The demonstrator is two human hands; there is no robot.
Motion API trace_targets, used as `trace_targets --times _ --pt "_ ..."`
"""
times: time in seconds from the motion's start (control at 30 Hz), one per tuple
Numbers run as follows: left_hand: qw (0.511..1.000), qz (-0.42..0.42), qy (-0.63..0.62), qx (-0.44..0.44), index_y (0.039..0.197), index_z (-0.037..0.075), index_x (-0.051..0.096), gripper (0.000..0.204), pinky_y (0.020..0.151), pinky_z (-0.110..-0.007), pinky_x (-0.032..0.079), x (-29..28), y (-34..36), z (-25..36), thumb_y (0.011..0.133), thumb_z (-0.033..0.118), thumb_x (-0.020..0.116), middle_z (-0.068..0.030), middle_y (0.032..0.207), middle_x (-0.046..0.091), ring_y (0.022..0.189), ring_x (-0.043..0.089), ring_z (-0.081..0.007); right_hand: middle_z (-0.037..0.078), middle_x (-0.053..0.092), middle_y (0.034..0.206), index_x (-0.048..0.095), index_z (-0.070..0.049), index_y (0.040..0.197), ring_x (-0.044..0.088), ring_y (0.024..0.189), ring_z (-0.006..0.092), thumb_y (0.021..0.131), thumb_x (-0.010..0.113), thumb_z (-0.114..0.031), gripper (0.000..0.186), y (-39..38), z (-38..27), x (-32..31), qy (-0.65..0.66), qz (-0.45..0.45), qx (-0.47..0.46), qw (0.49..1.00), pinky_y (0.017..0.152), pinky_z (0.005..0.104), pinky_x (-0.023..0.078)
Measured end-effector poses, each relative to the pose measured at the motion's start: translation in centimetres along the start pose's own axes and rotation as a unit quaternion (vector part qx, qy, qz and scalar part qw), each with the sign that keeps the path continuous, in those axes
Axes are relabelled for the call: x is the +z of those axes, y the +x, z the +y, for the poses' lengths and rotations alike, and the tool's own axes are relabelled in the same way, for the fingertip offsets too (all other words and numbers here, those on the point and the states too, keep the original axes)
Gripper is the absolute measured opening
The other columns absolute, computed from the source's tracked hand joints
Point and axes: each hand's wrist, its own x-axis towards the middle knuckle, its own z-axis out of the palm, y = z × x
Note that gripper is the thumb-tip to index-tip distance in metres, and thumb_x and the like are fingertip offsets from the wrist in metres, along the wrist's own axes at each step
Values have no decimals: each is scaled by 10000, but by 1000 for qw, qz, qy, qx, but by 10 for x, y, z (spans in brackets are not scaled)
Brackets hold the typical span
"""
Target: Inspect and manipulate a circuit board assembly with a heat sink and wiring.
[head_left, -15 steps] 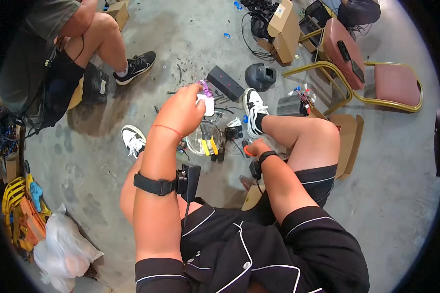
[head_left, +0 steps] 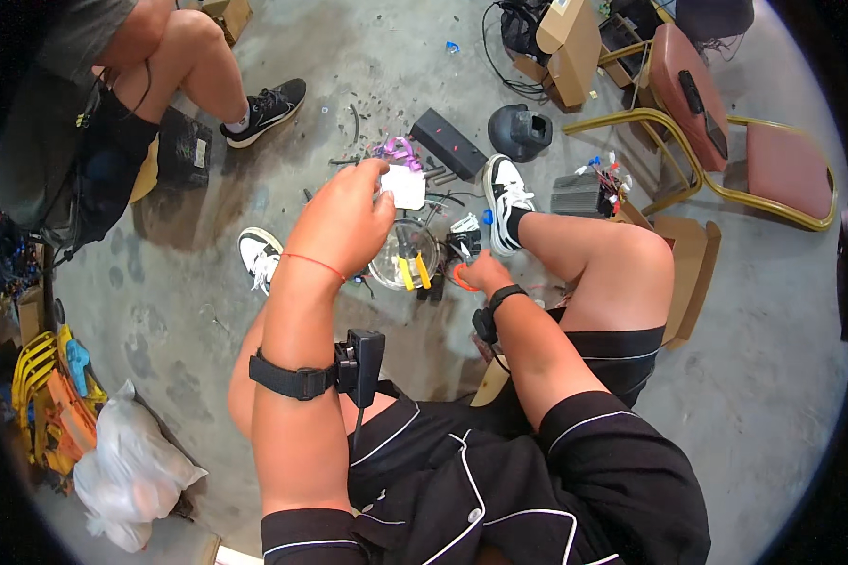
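My left hand (head_left: 344, 218) pinches a flat white square piece (head_left: 404, 187) between thumb and fingers, above the floor in front of me. Lower and to the right, my right hand (head_left: 489, 273) is closed on orange-handled scissors (head_left: 464, 277), their tips pointing forward. Between the hands stands a round clear bowl (head_left: 377, 273) with yellow-handled pliers (head_left: 414, 272) in it. Just beyond the white piece lies a curled purple strip (head_left: 400, 151). A small black part with white pieces (head_left: 464, 226) is near the scissors' tips.
A long black box (head_left: 448, 143) and a black moulded part (head_left: 520, 134) lie ahead. To the right are a finned grey metal block with wires (head_left: 589, 193), a cardboard box (head_left: 690, 268) and a chair (head_left: 790, 174). Another person's shoe (head_left: 266, 111) is ahead left; a white plastic bag (head_left: 127, 471) sits left.
My right hand has moved forward and left with the scissors, closer to the bowl. The white piece in my left hand now shows more of its flat face. The view has shifted slightly.
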Motion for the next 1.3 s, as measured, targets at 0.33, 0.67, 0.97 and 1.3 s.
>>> trace_targets --times 0.33,0.67,0.97,1.3 --pt "1000 -15 -3 12 1235 -8 595 339 838 -412 519 10 21 16 945 168 583 -193 986 690 919 667 -331 245 664 1212 411 53 1426 652 1128 395 927 613 -310 649 3 -11 3 -32 32 -39 998 919 470 527" --pt "999 -6 13 38 1231 -7 598 346 840 -413 516 10 29 17 941 182 585 -205 987 694 920 662 -350 234 694 1123 526 11 1233 676 1068 393 877 655 -389 551 -10 -3 -15 120 99 1 988 886 452 537" --pt "1000 15 -11 25 1232 -4 593 340 849 -416 514 -8 11 1 945 178 585 -207 1013 686 945 658 -339 251 647 1270 487 29 1385 630 1190 380 872 645 -464 729 -24 -14 8 19 -35 -19 999 962 445 519" --pt "1000 18 -20 5 1231 -10 591 333 859 -409 517 -16 4 1 951 171 583 -213 1017 686 958 662 -339 274 683 1144 521 14 1275 661 1080 428 864 594 -586 731 -25 -45 11 -39 24 -154 987 937 474 509"
